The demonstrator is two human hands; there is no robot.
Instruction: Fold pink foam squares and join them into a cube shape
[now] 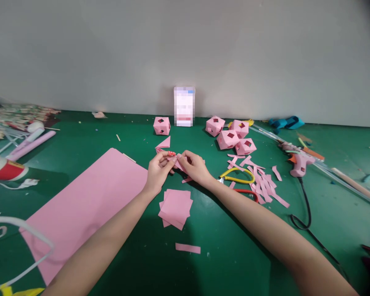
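Note:
Both hands meet over the middle of the green table. My left hand (160, 169) pinches one side of a small piece of pink paper (181, 165), and a red-patterned wrap shows on one of its fingertips. Its other side is gripped by my right hand (195, 166); the fingers partly hide the paper. Just beyond them lies a folded pink paper piece (164, 143). Nearer to me is a loose stack of pink paper squares (176, 207), with a single pink strip (188, 248) below it.
A large pink sheet (89, 205) lies left. Pink cut-out paper balls (228, 139) stand at the back right; one more (162, 126) is left of a propped phone (184, 107). Yellow-handled scissors (239, 176), paper scraps (263, 185) and a corded glue gun (300, 162) are right.

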